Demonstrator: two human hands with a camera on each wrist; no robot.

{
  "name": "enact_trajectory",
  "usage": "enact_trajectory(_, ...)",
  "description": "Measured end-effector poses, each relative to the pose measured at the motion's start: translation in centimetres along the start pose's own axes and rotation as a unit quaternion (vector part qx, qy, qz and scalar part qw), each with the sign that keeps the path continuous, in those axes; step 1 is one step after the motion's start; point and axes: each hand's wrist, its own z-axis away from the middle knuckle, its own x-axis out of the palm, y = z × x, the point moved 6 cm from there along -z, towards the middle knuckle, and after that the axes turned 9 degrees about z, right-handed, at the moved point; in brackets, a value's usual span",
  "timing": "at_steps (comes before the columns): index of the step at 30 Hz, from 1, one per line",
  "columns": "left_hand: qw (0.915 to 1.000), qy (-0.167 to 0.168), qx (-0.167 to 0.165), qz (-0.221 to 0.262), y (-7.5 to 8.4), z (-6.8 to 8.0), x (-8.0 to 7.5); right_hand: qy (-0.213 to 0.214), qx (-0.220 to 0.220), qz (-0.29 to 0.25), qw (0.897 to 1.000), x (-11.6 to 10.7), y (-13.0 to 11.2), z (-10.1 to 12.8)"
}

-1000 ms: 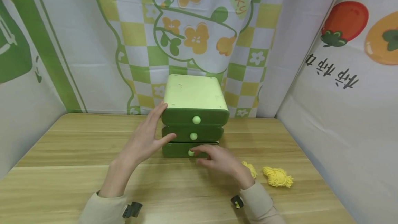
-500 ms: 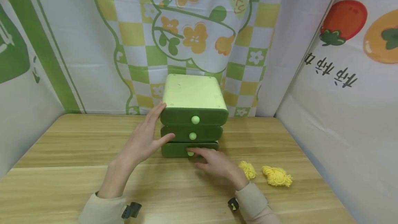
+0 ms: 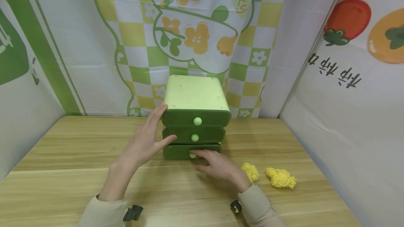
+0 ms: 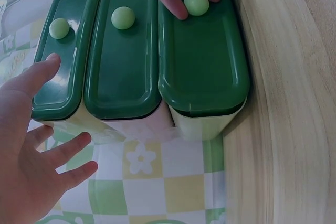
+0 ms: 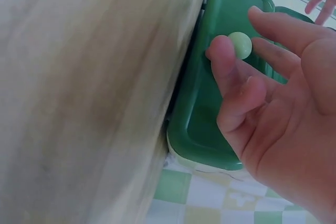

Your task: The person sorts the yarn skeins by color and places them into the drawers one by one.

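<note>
A small three-drawer cabinet [image 3: 195, 95] with a pale green top and dark green drawer fronts stands at the back of the wooden table [image 3: 72, 157]. My left hand [image 3: 146, 141] lies flat against its left side with straight fingers, the thumb on the middle drawer [image 4: 123, 66]. My right hand [image 3: 217, 165] reaches to the bottom drawer [image 5: 210, 114]. Its thumb and a finger flank that drawer's pale knob [image 5: 240, 44] and touch it. All three drawers look pushed in.
Two small bundles of yellow yarn [image 3: 250, 171] [image 3: 280, 178] lie on the table right of my right hand. Printed cloth walls close in behind the cabinet and along the right side [image 3: 347, 115]. Bare tabletop stretches to the left and front.
My right hand has shifted slightly left and stretched its fingers onto the bottom knob. The left hand and the cabinet have stayed put.
</note>
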Motion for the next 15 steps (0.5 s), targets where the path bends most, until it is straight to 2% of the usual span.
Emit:
enact_trajectory(9,1.0,-0.002,-0.006,-0.003,-0.19,0.0,0.03,-0.028,-0.027,-0.038,0.999,-0.63,-0.34,0.34)
enact_trajectory(15,1.0,-0.003,-0.003,-0.003,-0.17,0.05,0.0,-0.067,-0.048,-0.059,0.995,-0.83,-0.72,0.73)
